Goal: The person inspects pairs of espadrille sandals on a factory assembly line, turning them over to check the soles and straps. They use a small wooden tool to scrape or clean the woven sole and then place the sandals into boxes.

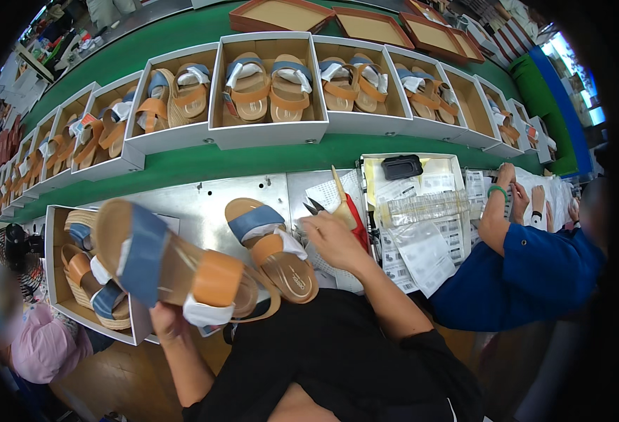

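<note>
My left hand (pixel 169 322) is closed on a sandal (pixel 183 260) with blue and orange straps, holding it tilted above the bench at the left. White tissue is tucked under its straps. A matching sandal (pixel 271 246) rests sole down on the metal bench, its toe strap away from me. To the right of that sandal is my right hand (pixel 334 240), its fingers curled. The dark blades of a pair of snips (pixel 313 206) stick out past those fingers, with the handle hidden by the hand. An open white box (pixel 139 320) at the left holds more sandals.
Open boxes of sandals (pixel 267 133) line the green conveyor (pixel 253 160) in front. A shallow tray (pixel 464 211) with label sheets, clear tape and a black case (pixel 401 167) stands at the right. A co-worker in blue (pixel 527 274) works beside it; another person in pink (pixel 46 344) is at the left.
</note>
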`<state>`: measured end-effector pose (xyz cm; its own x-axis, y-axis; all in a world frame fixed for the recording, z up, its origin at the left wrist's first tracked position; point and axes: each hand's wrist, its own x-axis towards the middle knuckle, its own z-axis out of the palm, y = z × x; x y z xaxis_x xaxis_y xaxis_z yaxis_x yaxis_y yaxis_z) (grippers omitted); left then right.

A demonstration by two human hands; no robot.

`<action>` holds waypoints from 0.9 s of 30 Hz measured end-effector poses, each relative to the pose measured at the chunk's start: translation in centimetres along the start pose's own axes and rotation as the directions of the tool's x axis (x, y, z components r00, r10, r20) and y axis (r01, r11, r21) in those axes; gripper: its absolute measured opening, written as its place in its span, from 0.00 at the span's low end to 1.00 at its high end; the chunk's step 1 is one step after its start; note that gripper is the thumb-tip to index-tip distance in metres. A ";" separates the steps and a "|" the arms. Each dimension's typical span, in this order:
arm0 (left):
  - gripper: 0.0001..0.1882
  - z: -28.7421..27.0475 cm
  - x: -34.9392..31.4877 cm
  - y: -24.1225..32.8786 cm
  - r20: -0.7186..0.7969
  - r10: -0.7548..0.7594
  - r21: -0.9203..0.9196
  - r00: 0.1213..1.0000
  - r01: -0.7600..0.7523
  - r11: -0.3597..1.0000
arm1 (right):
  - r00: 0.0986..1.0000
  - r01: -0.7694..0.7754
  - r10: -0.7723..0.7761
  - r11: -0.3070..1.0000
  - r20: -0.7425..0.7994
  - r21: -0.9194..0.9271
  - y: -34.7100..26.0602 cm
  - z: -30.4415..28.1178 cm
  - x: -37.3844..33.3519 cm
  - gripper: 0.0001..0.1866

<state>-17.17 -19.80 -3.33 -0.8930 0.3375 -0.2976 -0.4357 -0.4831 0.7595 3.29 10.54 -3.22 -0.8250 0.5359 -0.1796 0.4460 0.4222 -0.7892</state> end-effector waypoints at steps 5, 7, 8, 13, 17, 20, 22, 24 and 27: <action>0.48 8.4 0.5 3.0 0.306 0.267 -0.067 0.914 -0.259 0.963 | 0.977 -0.057 -0.001 0.962 -0.211 -0.268 2.2 0.0 -1.5 0.10; 0.40 6.7 2.2 3.1 0.399 0.244 -0.183 0.884 -0.184 0.966 | 0.947 -0.176 0.069 0.927 -0.313 -0.331 1.2 -0.1 -1.8 0.10; 0.41 6.1 2.7 2.8 0.434 0.313 -0.098 0.845 -0.301 0.948 | 0.924 -0.240 0.100 0.903 -0.369 -0.356 0.8 -0.3 -1.9 0.10; 0.52 14.2 1.3 -0.8 0.534 0.443 0.097 0.721 -0.572 0.815 | 0.911 -0.318 0.153 0.853 -0.383 -0.415 3.0 -0.5 -1.4 0.22; 0.55 19.1 0.4 -3.6 0.561 0.318 0.183 0.764 -0.489 0.853 | 0.920 -0.272 0.145 0.905 -0.363 -0.327 2.8 -0.9 -1.6 0.20; 0.51 20.8 -0.1 -4.9 0.673 0.171 0.327 0.719 -0.497 0.804 | 0.827 -0.119 0.039 0.987 -0.561 -0.106 3.1 -2.6 -1.6 0.16; 0.49 21.7 0.2 -7.0 0.791 0.172 0.336 0.587 -0.652 0.680 | 0.710 0.149 0.062 0.961 -0.702 0.235 0.4 -5.1 -2.5 0.15; 0.50 21.9 -0.1 -7.9 0.808 0.117 0.389 0.577 -0.672 0.631 | 0.715 0.406 -0.007 0.818 -0.699 0.407 -4.5 -7.3 -3.7 0.14; 0.51 21.9 -0.7 -8.1 0.826 0.105 0.371 0.554 -0.674 0.638 | 0.732 0.534 -0.291 0.806 -0.616 0.254 -7.5 -7.6 -4.2 0.10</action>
<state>-10.53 1.52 3.42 -0.4476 0.8034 0.3927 0.3658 -0.2363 0.9002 6.08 10.72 7.90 -0.5198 0.7199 0.4600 -0.1692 0.4410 -0.8814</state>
